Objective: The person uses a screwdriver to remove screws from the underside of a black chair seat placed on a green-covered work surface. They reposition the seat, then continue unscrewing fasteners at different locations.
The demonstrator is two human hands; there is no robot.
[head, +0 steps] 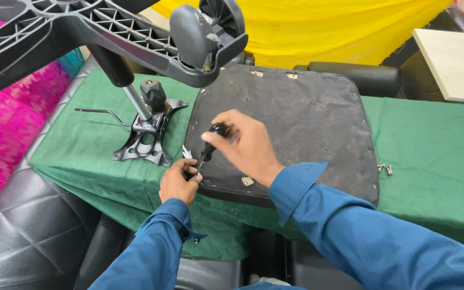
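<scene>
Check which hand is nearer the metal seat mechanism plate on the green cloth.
Left. The left hand sits just below and right of the mechanism plate; the right hand, gripping a screwdriver, is farther right over the seat pan.

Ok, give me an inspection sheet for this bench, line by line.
Surface: green cloth spread over black padded seating.
Job's things: upside-down black seat pad; screwdriver at its near left corner.
Clutter: metal chair mechanism with lever, wheeled chair base above it, loose screws.
Hands: right hand grips the screwdriver; left hand steadies its tip.
Cables: nothing seen.
Surroundings: yellow cloth, pink fabric, pale wooden board.
</scene>
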